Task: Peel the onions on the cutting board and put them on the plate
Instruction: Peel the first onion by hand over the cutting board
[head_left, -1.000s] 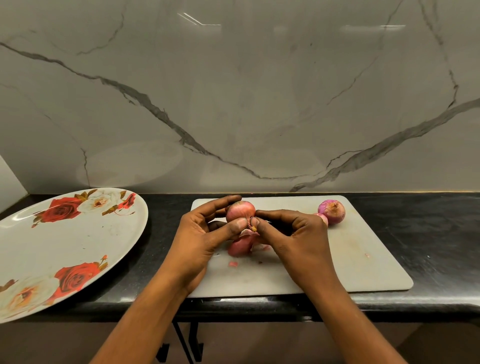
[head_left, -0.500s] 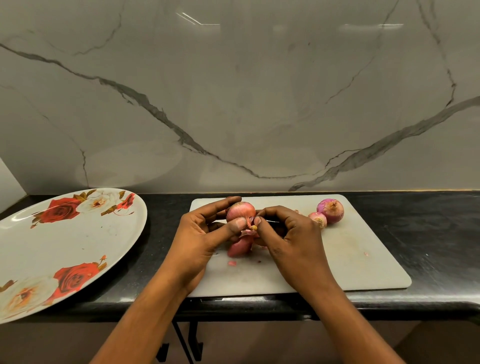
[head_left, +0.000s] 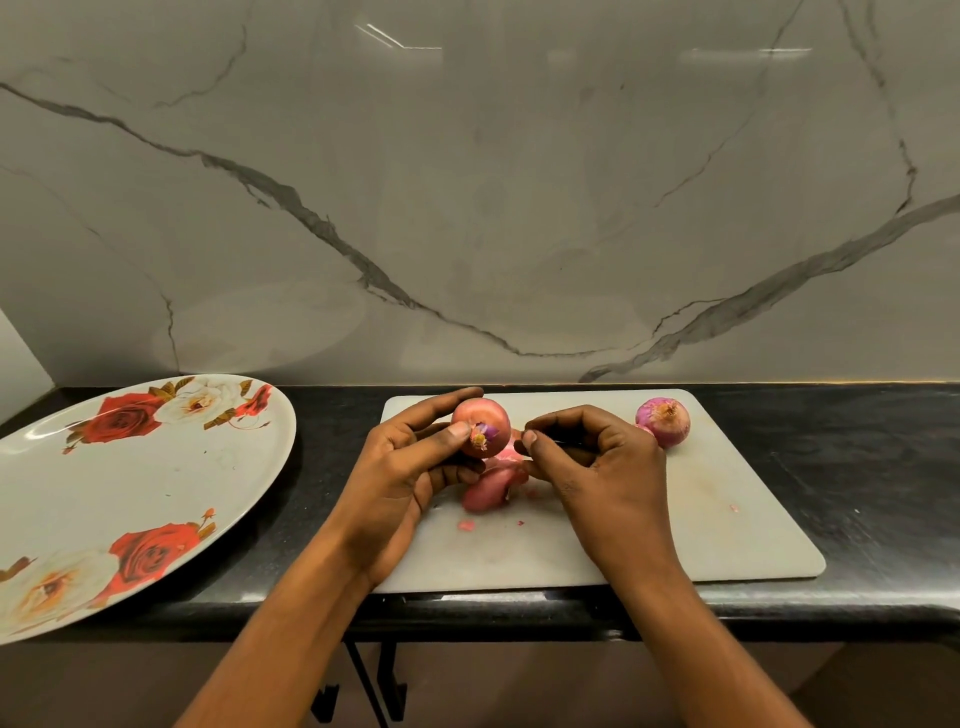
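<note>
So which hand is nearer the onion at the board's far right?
Right. The right hand is just left of the loose onion; the left hand is farther left, holding another onion.

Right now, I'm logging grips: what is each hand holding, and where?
Left hand grips an onion round its sides, thumb by the root end. Right hand pinches fingertips together; on what cannot be told.

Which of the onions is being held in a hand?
The pinkish onion gripped by the left hand, above the peels. The purple onion at the cutting board's far right lies untouched.
</note>
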